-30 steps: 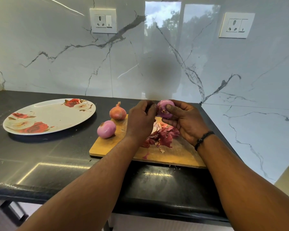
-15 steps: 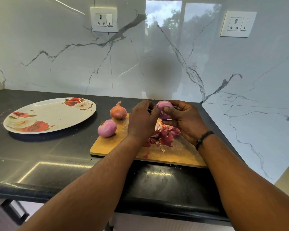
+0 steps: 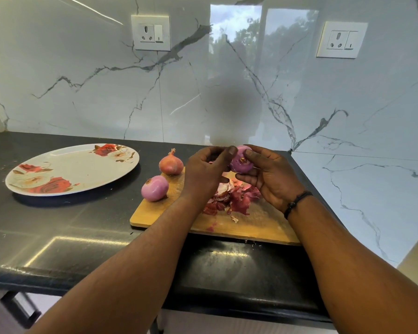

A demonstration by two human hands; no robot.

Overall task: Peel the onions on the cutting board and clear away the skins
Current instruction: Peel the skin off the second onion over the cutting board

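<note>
Nearest us on the wooden cutting board [image 3: 256,227] lies the heap of red-purple onion skins [image 3: 232,198]. Above it our right hand [image 3: 273,182] cups the peeled purple onion [image 3: 240,160], thumb on top; our left hand [image 3: 205,174], fingers curled, touches its side. Farther left sit a peeled pink onion [image 3: 154,188] and an unpeeled brown-skinned onion [image 3: 171,163]

Bright, sharp; window glare on wall [image 3: 237,68]; wide-angle edge bowing.

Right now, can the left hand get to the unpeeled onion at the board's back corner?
Probably yes: the unpeeled onion sits just left of the left hand, with open board between. The hand's fingers are busy at the held onion.
</note>
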